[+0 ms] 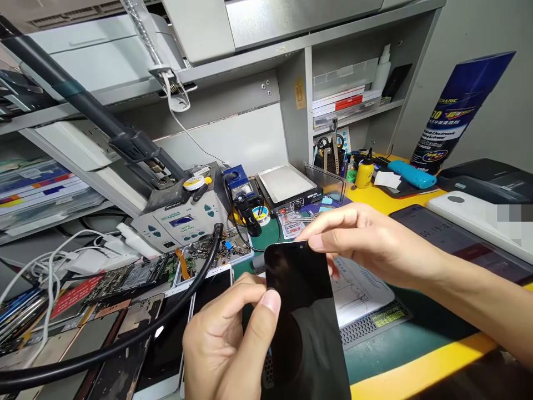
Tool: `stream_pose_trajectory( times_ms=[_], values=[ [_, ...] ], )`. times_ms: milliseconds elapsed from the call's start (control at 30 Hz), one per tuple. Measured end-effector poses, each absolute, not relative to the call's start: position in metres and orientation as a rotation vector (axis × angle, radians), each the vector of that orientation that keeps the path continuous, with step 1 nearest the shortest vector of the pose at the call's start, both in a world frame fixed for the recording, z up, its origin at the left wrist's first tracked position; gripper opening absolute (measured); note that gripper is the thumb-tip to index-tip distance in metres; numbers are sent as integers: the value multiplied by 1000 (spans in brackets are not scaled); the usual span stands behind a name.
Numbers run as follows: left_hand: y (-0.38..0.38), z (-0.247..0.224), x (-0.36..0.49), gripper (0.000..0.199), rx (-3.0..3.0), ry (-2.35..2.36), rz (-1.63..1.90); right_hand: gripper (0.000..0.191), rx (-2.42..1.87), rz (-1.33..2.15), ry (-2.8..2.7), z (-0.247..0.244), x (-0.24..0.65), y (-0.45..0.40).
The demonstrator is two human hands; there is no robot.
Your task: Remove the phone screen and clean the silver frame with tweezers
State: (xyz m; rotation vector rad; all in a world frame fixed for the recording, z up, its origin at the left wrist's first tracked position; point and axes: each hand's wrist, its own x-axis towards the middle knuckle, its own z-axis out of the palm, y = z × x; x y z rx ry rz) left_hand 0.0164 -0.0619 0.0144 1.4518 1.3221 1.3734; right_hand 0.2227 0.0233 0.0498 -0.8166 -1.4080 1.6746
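Observation:
A smartphone [306, 294] with a glossy black screen is held up in front of me, its screen towards me and its top edge pointing away. I cannot tell whether it is a whole phone or only its screen panel. My left hand [233, 344] grips its left edge, the thumb lying on the glass and the fingers behind. At the top right corner, my right hand [362, 239] pinches the edge between thumb and fingers. Beneath the phone, partly hidden, is a white printed pad [362, 294] on a green mat [383, 355].
A hot air station [183, 222] stands behind on the left, its black hose [175, 311] curving across several phones. Further back is a flat heating plate [287, 186]. On the right are a tall spray can [458, 111], a yellow bottle [365, 173] and a tablet [470, 239] showing a timer.

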Motion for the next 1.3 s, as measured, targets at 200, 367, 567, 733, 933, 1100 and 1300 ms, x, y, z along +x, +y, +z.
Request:
stream_pose_trajectory(
  times_ms=[200, 367, 567, 733, 933, 1100, 1300],
  values=[
    [-64, 17, 19, 24, 1473, 1336, 1397, 16, -817, 1639, -1458, 47, 225, 22],
    [-65, 20, 28, 26, 1593, 1409, 1438, 24, -923, 1423, -1583, 43, 220, 15],
    [-65, 18, 28, 23, 1608, 1454, 1422, 33, -927, 1426, -1687, 42, 226, 18],
    [-64, 24, 27, 25, 1579, 1434, 1358, 23, -820, 1655, -1755, 49, 236, 24],
    [-66, 26, 27, 24, 1536, 1395, 1357, 24, -767, 1779, -1658, 52, 238, 24],
    [-64, 22, 29, 23, 1516, 1398, 1353, 17, -871, 1674, -1669, 47, 233, 23],
    [-65, 19, 30, 19, 1488, 1400, 1428, 14, -898, 1550, -1748, 48, 234, 22]
  ],
)
